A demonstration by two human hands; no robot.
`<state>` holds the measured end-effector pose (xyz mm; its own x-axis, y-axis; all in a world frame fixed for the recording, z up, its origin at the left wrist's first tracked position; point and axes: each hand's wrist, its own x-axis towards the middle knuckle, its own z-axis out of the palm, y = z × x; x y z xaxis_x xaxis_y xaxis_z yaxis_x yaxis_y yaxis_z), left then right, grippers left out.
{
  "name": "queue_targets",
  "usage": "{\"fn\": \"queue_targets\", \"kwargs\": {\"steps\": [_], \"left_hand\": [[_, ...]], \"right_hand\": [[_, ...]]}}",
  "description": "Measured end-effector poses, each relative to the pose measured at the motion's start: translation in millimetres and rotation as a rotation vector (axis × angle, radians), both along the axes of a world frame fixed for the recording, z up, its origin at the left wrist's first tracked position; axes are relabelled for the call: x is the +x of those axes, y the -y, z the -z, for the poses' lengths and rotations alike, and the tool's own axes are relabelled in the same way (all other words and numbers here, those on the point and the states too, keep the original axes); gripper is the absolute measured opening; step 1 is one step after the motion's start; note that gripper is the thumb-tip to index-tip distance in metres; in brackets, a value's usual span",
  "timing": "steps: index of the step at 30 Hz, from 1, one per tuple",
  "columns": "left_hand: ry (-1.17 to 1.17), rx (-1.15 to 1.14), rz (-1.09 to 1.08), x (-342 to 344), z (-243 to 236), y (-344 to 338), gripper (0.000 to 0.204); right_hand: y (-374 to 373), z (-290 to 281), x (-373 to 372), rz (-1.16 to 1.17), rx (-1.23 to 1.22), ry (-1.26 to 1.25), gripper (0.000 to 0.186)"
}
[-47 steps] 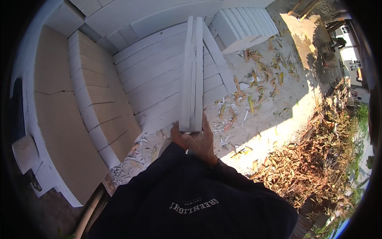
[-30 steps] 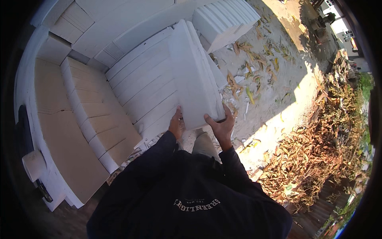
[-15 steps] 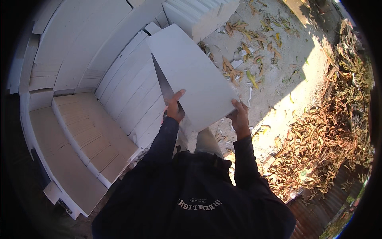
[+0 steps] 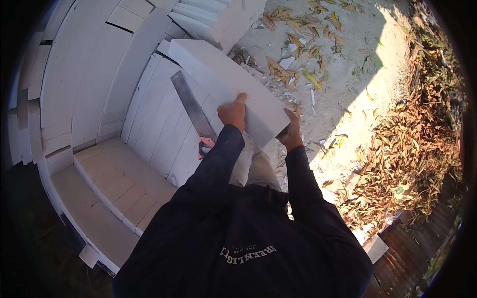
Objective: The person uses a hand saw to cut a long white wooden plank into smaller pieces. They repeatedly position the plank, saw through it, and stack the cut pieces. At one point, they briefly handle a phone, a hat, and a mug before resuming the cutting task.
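My left hand (image 4: 231,113) is closed on the left long edge of a pale, block-like slab (image 4: 218,69), its thumb over the face. My right hand (image 4: 291,130) grips the lower right corner. The slab slants from upper left to lower right in front of me, above my legs. Just left of it a handsaw (image 4: 191,104) with a grey blade and pink-red handle lies along upright white slabs (image 4: 149,114); part of its handle is hidden near my left forearm.
A stepped stack of slabs (image 4: 107,174) stands at lower left, below a wall of white blocks (image 4: 89,59). Another stack (image 4: 208,17) is at the top. The sandy ground (image 4: 348,74) has leaves and white scraps; dry leaves (image 4: 397,179) and rusty corrugated sheet (image 4: 412,253) lie at right.
The slab has turned from end-on to broad face up, its far end swinging left. My left hand has moved onto its face and edge. The saw beside it has come into view.
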<state>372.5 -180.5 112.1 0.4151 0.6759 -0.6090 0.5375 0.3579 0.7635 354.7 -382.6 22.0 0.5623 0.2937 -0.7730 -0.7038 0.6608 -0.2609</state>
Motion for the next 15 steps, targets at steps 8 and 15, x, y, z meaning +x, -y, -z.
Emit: {"fn": "queue_targets", "kwargs": {"steps": [8, 15], "left_hand": [[0.163, -0.174, -0.037, -18.1, 10.4, -28.5, 0.048], [0.251, -0.267, 0.024, -47.9, -23.6, -46.5, 0.044]], "right_hand": [[-11.6, -4.6, -22.3, 0.008, -0.082, 0.062, 0.054], [-19.3, -44.0, -38.6, 0.056, -0.172, 0.117, 0.055]]}}
